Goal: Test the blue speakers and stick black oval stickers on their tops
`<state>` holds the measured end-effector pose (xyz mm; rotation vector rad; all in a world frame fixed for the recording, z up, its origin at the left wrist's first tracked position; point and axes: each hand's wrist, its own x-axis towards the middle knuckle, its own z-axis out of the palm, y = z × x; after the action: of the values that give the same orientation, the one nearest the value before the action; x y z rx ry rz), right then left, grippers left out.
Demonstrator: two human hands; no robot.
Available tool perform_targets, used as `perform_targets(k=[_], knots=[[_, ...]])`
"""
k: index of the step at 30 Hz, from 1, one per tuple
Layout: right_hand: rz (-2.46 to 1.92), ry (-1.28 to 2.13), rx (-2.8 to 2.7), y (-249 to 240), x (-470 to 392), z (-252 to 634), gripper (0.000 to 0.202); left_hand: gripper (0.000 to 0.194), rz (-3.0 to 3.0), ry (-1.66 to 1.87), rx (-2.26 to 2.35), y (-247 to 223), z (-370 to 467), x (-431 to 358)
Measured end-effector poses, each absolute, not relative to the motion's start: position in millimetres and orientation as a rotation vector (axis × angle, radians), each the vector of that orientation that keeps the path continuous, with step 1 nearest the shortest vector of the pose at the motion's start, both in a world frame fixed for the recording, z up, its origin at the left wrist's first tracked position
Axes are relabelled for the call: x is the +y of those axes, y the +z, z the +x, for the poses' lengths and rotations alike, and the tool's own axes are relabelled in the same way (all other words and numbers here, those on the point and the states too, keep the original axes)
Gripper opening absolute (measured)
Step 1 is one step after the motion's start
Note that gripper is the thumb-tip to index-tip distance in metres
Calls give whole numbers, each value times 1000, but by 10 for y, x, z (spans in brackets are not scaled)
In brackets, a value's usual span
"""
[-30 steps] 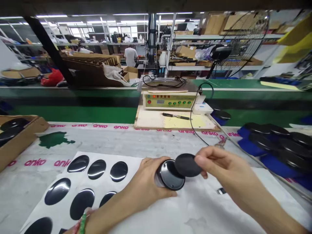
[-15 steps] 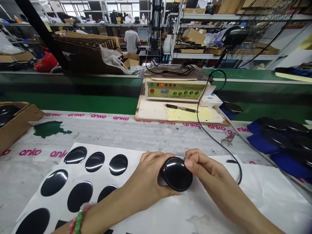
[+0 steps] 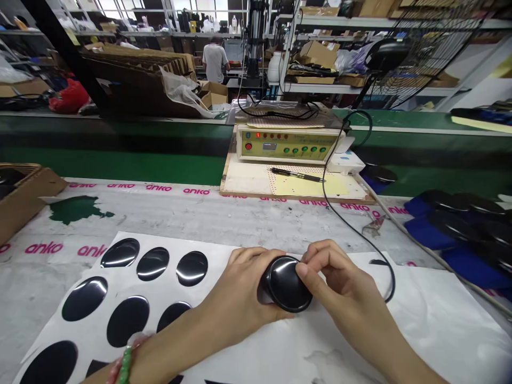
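Note:
A round black object with a glossy top (image 3: 288, 285) is tilted toward the camera above the white sheet. My left hand (image 3: 240, 293) is wrapped round its left side, thumb below and fingers behind. My right hand (image 3: 340, 282) is at its upper right edge, thumb and index finger pressed together on the rim; whether a thin film lies between them is too small to tell. Glossy black discs (image 3: 128, 321) lie in rows on a white sheet (image 3: 160, 290) to the left, partly behind my left forearm.
A control box (image 3: 288, 145) with lit display stands on a board behind, a pen (image 3: 298, 175) before it. A black cable (image 3: 348, 224) hangs down right. Blue-and-black round pieces (image 3: 460, 229) are piled at right, a cardboard box (image 3: 28, 197) at left. A person (image 3: 215, 61) is far behind.
My right thumb and fingers have moved slightly left, further over the glossy top. My left hand keeps its hold. The whole view has shifted a little.

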<state>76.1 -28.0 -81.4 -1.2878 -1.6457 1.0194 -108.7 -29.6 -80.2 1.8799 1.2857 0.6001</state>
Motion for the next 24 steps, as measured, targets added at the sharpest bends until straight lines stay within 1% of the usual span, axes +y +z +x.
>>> perform_targets(k=[9, 13, 14, 15, 16, 17, 18, 19, 20, 21, 24], knots=[[-1269, 853, -1797, -820, -304, 770, 23, 57, 1885, 577, 1287, -793, -1083, -294], [-1411, 706, -1794, -821, -251, 834, 19, 60, 1887, 576, 1308, -790, -1088, -295], [-1459, 732, -1748, -817, -235, 843, 23, 61, 1892, 579, 1310, -788, -1089, -291], [-1491, 803, -1705, -810, -224, 844, 33, 61, 1900, 582, 1302, -787, -1092, -286], [-1503, 904, -1687, -803, -219, 835, 42, 59, 1911, 584, 1285, -787, -1096, -281], [-1494, 1018, -1702, -798, -219, 814, 47, 57, 1924, 586, 1261, -789, -1101, -277], [-1466, 1113, -1738, -798, -223, 783, 45, 56, 1938, 591, 1240, -796, -1106, -276], [-1426, 1163, -1775, -802, -230, 746, 38, 54, 1951, 594, 1221, -806, -1110, -280], [-1391, 1162, -1800, -813, -234, 706, 30, 54, 1961, 595, 1209, -820, -1110, -292], [-1362, 1131, -1809, -826, -235, 669, 27, 56, 1962, 597, 1209, -834, -1105, -310], [-1321, 1051, -1777, -833, -196, 621, 37, 63, 1920, 615, 1243, -849, -1076, -382]])
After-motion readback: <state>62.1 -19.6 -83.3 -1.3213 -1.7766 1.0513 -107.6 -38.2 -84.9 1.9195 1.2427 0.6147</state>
